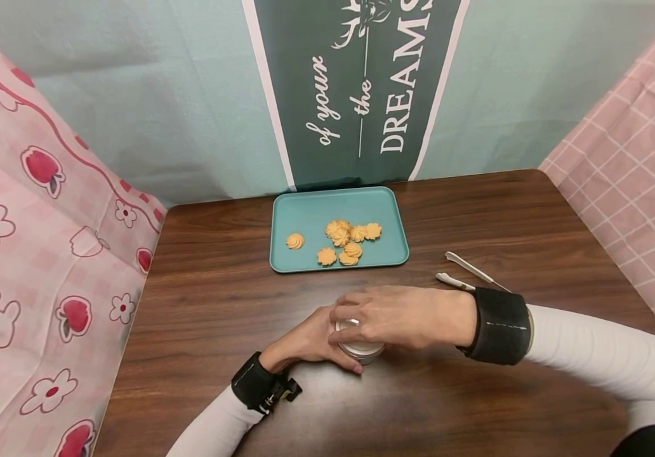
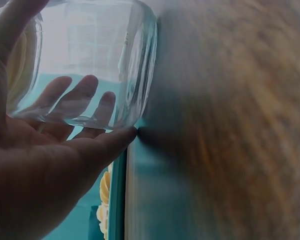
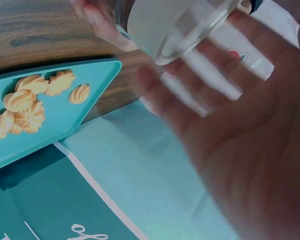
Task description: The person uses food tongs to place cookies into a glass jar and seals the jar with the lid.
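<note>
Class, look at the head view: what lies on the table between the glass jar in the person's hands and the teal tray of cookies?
Nothing: in the head view only bare wooden table separates the glass jar from the teal tray. The white tongs lie off to the right.

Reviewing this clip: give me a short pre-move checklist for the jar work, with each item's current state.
1. Left hand grips the glass jar from the side: ok.
2. Right hand lies over the jar's top: ok; whether its fingers grip cannot tell.
3. Jar has a lid on: cannot tell, the hand covers it.
4. Jar stands on the table, apart from the teal tray: ok.
5. Cookies lie on the tray: ok.
6. Tongs lie on the table beside the right wrist: ok.
</note>
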The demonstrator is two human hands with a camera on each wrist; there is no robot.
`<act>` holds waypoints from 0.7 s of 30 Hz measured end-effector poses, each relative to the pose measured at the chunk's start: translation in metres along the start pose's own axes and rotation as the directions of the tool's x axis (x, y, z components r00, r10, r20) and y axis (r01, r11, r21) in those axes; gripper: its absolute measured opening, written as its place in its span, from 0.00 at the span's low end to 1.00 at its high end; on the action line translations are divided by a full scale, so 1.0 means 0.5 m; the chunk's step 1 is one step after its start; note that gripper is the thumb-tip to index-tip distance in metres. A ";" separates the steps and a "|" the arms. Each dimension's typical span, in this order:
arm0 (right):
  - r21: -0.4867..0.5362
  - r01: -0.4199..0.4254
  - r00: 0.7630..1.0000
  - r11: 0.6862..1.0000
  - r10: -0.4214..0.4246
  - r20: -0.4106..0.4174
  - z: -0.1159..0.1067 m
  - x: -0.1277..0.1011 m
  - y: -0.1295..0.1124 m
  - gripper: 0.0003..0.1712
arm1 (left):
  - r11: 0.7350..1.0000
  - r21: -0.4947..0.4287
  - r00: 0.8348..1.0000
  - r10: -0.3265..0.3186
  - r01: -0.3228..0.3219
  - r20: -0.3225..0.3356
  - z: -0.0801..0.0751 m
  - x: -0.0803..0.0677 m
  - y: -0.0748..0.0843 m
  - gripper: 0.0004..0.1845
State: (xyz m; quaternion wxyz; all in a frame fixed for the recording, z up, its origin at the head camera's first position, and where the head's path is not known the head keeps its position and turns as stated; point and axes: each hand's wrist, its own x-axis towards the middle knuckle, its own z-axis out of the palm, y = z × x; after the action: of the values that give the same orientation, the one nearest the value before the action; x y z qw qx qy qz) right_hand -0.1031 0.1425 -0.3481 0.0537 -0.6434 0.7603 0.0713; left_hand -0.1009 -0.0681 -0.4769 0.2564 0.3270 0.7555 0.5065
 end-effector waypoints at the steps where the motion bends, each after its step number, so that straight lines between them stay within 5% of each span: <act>1: 0.009 -0.026 1.000 1.000 0.026 -0.002 0.001 -0.001 -0.002 0.46 | 1.000 -0.016 1.000 0.011 -0.011 -0.001 0.001 0.000 -0.001 0.47; 4: 0.056 -0.123 0.992 0.991 0.125 -0.031 0.003 -0.005 -0.013 0.54 | 0.997 -0.056 0.999 0.046 -0.046 -0.009 0.003 0.002 -0.002 0.49; 9: 0.109 -0.255 0.958 0.961 0.266 -0.106 0.006 -0.004 -0.034 0.51 | 0.998 0.025 0.998 0.051 -0.050 -0.027 0.003 0.005 0.000 0.53; 13: 0.126 -0.342 0.931 0.931 0.354 -0.090 0.007 0.000 -0.049 0.48 | 0.997 0.067 0.999 0.030 -0.027 -0.035 0.001 0.005 0.002 0.55; 21: 0.108 -0.389 0.918 0.915 0.395 -0.044 0.015 0.001 -0.066 0.45 | 0.997 0.071 1.000 -0.016 0.018 -0.026 0.002 0.002 -0.002 0.56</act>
State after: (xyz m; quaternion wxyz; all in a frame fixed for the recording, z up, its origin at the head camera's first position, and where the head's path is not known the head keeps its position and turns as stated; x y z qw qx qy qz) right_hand -0.0708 0.1381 -0.3570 0.0448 -0.4766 0.8777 0.0229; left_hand -0.1012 -0.0672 -0.4782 0.2392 0.3231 0.7790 0.4812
